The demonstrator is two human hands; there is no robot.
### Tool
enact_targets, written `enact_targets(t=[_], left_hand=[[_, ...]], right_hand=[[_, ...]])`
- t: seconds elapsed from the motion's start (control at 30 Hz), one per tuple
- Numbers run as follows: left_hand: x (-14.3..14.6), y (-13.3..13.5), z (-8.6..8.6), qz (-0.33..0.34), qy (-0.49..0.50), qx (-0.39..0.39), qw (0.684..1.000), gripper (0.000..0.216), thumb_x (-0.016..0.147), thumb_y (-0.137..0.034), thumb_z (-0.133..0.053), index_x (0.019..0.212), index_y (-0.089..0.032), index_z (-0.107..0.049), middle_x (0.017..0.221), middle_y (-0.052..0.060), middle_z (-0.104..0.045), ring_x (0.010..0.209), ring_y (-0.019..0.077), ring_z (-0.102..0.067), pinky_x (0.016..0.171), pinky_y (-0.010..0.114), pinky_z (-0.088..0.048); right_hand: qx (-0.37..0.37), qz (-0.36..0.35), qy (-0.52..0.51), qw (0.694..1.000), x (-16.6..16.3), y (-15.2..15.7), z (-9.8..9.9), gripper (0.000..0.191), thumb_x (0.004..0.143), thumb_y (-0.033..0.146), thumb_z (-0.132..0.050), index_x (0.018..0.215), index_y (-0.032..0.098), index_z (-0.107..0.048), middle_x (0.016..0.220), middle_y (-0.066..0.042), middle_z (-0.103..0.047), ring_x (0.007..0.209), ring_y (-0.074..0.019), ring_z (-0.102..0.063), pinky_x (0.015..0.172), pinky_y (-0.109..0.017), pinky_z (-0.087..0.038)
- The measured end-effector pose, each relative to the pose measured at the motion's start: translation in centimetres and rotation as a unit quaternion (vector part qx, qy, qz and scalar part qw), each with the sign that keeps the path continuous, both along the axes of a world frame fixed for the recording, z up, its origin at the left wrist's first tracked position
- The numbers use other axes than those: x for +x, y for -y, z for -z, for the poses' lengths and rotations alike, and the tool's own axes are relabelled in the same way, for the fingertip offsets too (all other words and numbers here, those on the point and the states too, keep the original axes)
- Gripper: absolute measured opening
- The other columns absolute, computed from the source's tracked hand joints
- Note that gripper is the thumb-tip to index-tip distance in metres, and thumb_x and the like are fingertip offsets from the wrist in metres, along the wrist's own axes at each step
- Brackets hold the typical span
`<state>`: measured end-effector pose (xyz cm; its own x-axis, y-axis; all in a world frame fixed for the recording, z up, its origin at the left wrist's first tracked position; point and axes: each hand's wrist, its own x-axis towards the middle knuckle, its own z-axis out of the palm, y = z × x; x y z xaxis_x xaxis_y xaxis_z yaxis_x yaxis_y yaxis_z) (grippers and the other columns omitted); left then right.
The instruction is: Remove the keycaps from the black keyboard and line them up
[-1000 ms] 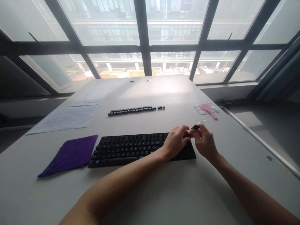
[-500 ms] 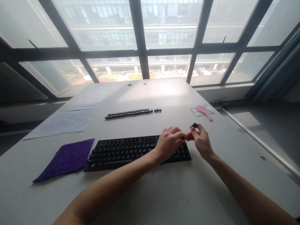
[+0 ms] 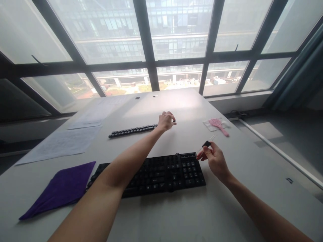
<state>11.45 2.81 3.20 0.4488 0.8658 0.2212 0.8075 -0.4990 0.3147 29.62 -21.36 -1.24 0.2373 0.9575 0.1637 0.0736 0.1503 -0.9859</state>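
Observation:
My left hand (image 3: 166, 121) is stretched far over the table, thumb and finger closed on a small black keycap (image 3: 174, 121). It hovers at the right end of a double row of loose keycaps (image 3: 133, 130), hiding part of that end. My right hand (image 3: 214, 158) is closed round a keycap puller (image 3: 206, 144) with a black middle and thin wire ends, just off the keyboard's upper right corner. The black keyboard (image 3: 174, 174) lies in front of me, its left part behind my left forearm. Bare key positions along its upper rows are partly hidden.
A purple cloth (image 3: 60, 188) lies left of the keyboard, with white paper sheets (image 3: 60, 143) beyond it. A pink hairbrush (image 3: 219, 126) rests on a clear plastic bag at the right. Windows (image 3: 176, 77) stand behind the table's far edge.
My left hand has moved from beside the puller, forward and left to the keycap row, carrying a keycap. My right hand still holds the puller. The view has tipped slightly upward.

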Motion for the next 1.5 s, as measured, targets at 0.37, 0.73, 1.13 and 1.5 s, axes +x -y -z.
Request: enact_targets(t=[0.37,0.73,1.13,1.5], left_hand=[[0.0,-2.0,2.5,-0.036,-0.045,-0.046,0.997,0.02,0.073,-0.041,-0.077,0.084,-0.024,-0.076,0.125,0.006,-0.059,0.117,0.032,-0.042,0.1,0.048,-0.034],[-0.7,-2.2,2.6,-0.041,-0.042,-0.048,0.997,0.03,0.071,-0.043,-0.078,0.093,-0.024,-0.075,0.125,0.007,-0.06,0.119,0.0332,-0.043,0.101,0.048,-0.034],[-6.0,-1.3,-1.2,-0.043,-0.004,0.022,0.999,0.036,0.096,-0.048,-0.048,0.107,-0.024,-0.071,0.13,0.009,-0.058,0.122,0.0342,-0.043,0.098,0.051,-0.036],[-7.2,3.8,-1.7,0.026,-0.024,0.051,0.998,0.03,0.088,-0.033,-0.06,0.115,-0.021,-0.067,0.126,0.01,-0.062,0.119,0.0323,-0.049,0.1,0.05,-0.036]], right_hand=[[-0.002,0.011,-0.002,1.0,0.3,0.0,-0.6,0.024,0.095,0.043,-0.055,0.091,0.021,-0.051,0.067,-0.003,-0.071,0.059,-0.018,-0.068,0.053,-0.028,-0.052],[0.007,0.014,-0.009,1.0,0.5,0.1,-0.7,0.023,0.095,0.043,-0.055,0.091,0.021,-0.051,0.067,-0.003,-0.071,0.059,-0.0182,-0.068,0.051,-0.027,-0.051],[0.014,0.013,0.004,1.0,0.3,0.1,-0.4,0.024,0.096,0.043,-0.056,0.091,0.02,-0.053,0.067,-0.003,-0.071,0.058,-0.017,-0.067,0.054,-0.027,-0.052],[0.033,0.012,0.016,0.999,-0.2,0.3,-0.1,0.025,0.095,0.044,-0.057,0.09,0.019,-0.054,0.07,-0.004,-0.071,0.06,-0.0182,-0.069,0.056,-0.029,-0.053]])
